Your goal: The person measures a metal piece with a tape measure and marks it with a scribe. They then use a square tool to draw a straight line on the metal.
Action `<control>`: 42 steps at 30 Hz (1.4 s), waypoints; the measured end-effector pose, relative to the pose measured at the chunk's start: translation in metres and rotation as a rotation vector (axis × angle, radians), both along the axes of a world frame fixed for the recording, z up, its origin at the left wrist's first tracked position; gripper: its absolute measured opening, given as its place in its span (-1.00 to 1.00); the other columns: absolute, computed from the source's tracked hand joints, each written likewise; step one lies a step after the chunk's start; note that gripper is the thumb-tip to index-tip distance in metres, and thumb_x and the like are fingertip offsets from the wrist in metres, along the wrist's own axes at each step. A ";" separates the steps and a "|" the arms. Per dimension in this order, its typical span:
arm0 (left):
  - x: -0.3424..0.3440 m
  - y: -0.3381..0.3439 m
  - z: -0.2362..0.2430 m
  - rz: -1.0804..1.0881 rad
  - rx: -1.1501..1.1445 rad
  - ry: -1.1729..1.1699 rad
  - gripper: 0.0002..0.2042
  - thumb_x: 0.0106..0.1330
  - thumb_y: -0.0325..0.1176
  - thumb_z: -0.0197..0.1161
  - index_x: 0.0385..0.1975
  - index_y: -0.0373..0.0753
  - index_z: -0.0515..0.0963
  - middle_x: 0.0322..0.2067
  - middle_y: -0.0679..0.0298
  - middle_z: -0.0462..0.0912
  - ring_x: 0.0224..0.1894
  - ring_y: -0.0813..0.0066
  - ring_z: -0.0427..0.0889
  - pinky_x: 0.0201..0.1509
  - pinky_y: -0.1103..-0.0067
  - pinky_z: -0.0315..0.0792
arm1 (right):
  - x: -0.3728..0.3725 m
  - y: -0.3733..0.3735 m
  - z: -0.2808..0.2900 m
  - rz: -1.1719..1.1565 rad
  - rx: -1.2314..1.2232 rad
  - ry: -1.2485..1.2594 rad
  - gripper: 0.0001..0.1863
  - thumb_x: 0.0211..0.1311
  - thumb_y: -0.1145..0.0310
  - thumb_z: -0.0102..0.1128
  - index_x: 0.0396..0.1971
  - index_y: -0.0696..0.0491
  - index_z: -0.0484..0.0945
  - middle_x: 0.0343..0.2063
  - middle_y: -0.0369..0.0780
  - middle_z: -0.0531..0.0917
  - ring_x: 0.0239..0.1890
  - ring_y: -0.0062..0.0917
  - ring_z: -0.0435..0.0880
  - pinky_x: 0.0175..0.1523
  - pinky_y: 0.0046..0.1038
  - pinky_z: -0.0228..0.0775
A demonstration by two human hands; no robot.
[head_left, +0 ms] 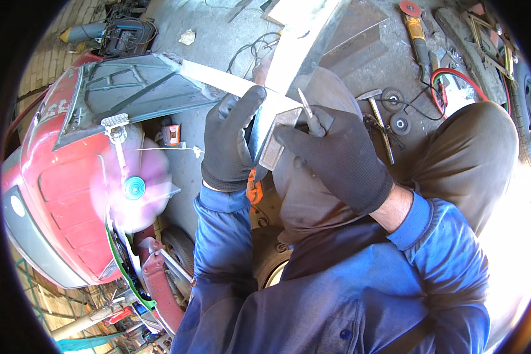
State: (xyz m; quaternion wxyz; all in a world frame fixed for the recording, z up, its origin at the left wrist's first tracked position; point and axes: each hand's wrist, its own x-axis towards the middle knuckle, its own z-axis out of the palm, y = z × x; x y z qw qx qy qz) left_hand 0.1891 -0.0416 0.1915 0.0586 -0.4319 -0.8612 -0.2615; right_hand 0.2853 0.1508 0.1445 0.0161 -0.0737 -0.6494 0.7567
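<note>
Both my hands wear black gloves and come together over a bright piece of sheet metal [286,71] with long arms that reach up and to the left. My left hand [231,138] is closed round its left edge, thumb on top. My right hand [342,156] grips a pen-like pointed tool [312,121] with its tip upward. The right thumb also presses on a small flat rectangular metal piece [271,154] lying against the sheet. Glare washes out part of the metal. Below my left wrist an orange-handled tool [253,189] shows in part.
At left a red vehicle body panel [65,200] and a blurred spinning fan [134,189] stand close to my left arm. An angle grinder [417,41], a hammer [382,124], grinding discs [400,124] and a red hose [454,72] lie on the floor at right.
</note>
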 end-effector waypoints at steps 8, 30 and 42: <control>0.002 0.010 0.005 0.077 -0.044 -0.042 -0.59 0.50 -0.56 0.28 0.33 -0.24 0.64 -0.10 -0.09 0.79 -0.08 0.11 0.81 0.02 0.43 0.62 | 0.001 -0.003 -0.001 -0.067 -0.021 0.020 -0.63 0.40 0.11 0.43 -0.29 0.18 0.73 -0.46 -0.02 0.74 -0.42 -0.17 0.74 -0.23 -0.19 0.57; 0.011 0.036 0.009 0.369 0.301 -0.577 -0.75 0.49 -0.20 0.48 -0.17 -0.31 0.81 -0.42 0.45 0.64 -0.37 0.74 0.45 -0.27 0.64 0.32 | -0.001 0.000 -0.007 -0.066 0.106 0.192 -0.68 0.48 0.18 0.40 -0.20 0.19 0.74 -0.48 -0.16 0.75 -0.46 -0.44 0.75 -0.32 -0.39 0.55; 0.011 0.034 0.008 0.432 0.148 -0.419 -0.66 0.50 -0.13 0.48 -0.36 -0.33 0.74 -0.55 0.40 0.56 -0.48 0.70 0.41 -0.38 0.59 0.32 | -0.003 0.007 -0.007 -0.062 0.336 0.309 -0.77 0.47 0.23 0.43 -0.18 0.11 0.77 -0.50 -0.24 0.73 -0.49 -0.58 0.69 -0.38 -0.50 0.49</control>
